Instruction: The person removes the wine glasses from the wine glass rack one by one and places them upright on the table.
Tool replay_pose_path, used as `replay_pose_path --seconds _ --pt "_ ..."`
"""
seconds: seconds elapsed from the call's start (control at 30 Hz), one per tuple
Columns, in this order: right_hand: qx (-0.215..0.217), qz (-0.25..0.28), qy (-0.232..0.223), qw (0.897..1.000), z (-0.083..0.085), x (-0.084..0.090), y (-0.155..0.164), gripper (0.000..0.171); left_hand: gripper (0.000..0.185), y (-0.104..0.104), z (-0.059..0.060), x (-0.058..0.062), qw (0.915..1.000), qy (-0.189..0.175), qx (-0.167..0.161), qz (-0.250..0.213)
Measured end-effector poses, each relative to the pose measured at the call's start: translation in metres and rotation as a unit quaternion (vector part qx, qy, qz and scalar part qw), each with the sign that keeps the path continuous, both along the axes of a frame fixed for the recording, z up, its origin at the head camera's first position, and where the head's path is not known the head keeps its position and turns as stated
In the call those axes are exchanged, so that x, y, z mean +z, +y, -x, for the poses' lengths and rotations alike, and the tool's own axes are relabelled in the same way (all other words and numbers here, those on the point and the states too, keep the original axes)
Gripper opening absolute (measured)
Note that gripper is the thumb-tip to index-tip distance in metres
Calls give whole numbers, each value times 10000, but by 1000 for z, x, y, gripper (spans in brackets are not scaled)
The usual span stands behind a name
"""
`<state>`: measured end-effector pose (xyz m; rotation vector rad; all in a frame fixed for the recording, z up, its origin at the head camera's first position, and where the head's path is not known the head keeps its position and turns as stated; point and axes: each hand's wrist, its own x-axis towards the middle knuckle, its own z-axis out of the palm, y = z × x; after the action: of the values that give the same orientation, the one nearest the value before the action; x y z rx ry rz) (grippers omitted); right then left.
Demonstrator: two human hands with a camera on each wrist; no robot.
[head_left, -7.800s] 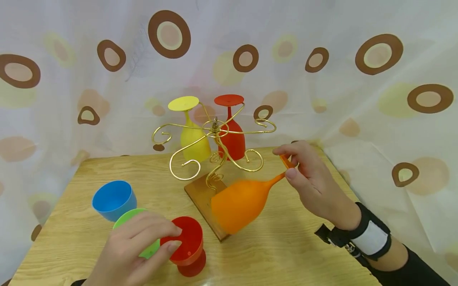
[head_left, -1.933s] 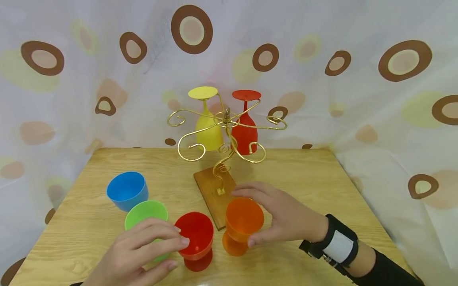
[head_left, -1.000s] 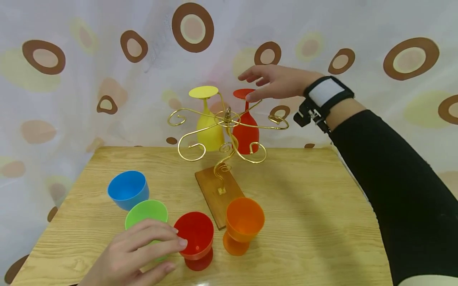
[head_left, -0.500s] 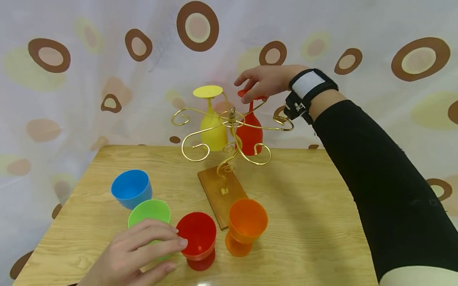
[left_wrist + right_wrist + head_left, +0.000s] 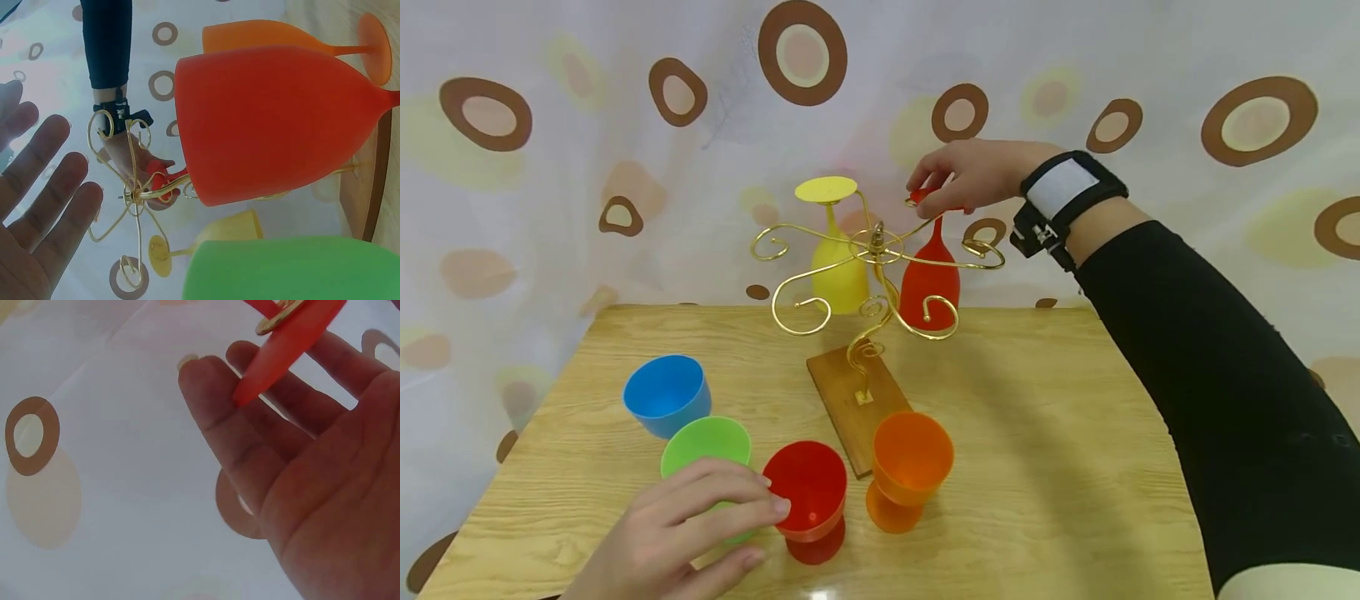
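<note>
A gold wire rack [image 5: 876,250] on a wooden base [image 5: 857,404] carries two goblets hanging bowl-down. My right hand [image 5: 962,177] reaches over it and pinches the foot of the hanging red goblet [image 5: 929,287], which leans to the right. In the right wrist view the red foot [image 5: 294,344] lies against my fingers [image 5: 250,444]. The yellow goblet [image 5: 838,279] hangs beside it. My left hand [image 5: 692,521] lies over the green cup [image 5: 706,440] with relaxed fingers. One fingertip touches the rim of an upright red goblet [image 5: 808,487]. The left wrist view shows that palm [image 5: 44,212] spread, holding nothing.
An upright orange goblet [image 5: 910,462] stands by the base's near corner, and a blue cup [image 5: 666,393] stands behind the green one. They rest on a wooden table [image 5: 1037,467]. A circle-patterned curtain [image 5: 1187,125] hangs close behind and to the right.
My right hand set the orange goblet upright on the table, rose to the rack and took hold of the hanging red goblet's foot, tilting it right. The left hand stayed put.
</note>
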<state>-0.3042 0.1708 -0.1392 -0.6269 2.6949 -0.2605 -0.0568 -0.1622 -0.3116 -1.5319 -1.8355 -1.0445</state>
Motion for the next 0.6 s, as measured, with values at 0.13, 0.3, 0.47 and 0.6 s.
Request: replay_pose_path --seconds 0.13,0.3,0.47,0.6 --pt "268 -385 587 9972 -11 2 -11 43 29 -2 -2 -1 9998 -127 141 51" --pt "523 -503 864 9936 -21 1 -27 38 31 -4 -3 -3 9996 -169 192 130" --pt "664 -623 1053 9903 -21 1 -40 39 32 -4 -4 -4 9996 -177 184 140" --pt "625 -750 1102 9891 -16 3 -45 42 31 -3 -4 -3 9996 -166 182 96"
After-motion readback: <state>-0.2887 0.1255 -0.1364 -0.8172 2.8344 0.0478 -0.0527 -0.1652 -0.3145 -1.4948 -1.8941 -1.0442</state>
